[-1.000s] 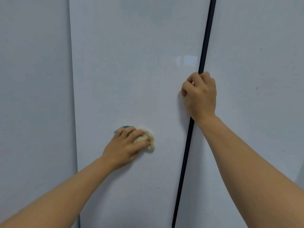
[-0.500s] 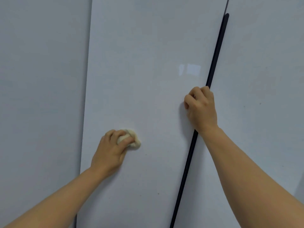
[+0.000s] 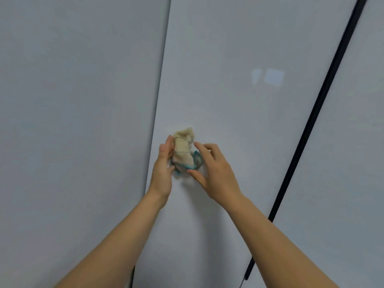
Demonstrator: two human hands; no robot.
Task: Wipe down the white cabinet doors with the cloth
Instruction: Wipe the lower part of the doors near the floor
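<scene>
my left hand (image 3: 163, 173) grips the bunched-up cloth (image 3: 184, 150) in front of the middle cabinet door (image 3: 228, 80), right hand (image 3: 216, 173) pinching its blue edge.

- Cloth (image 3: 184, 150): lower part hidden behind both hands' fingers.
- Middle cabinet door (image 3: 239, 100): top and bottom cut off by the frame.
- Both forearms: cut off at the bottom edge.
</scene>
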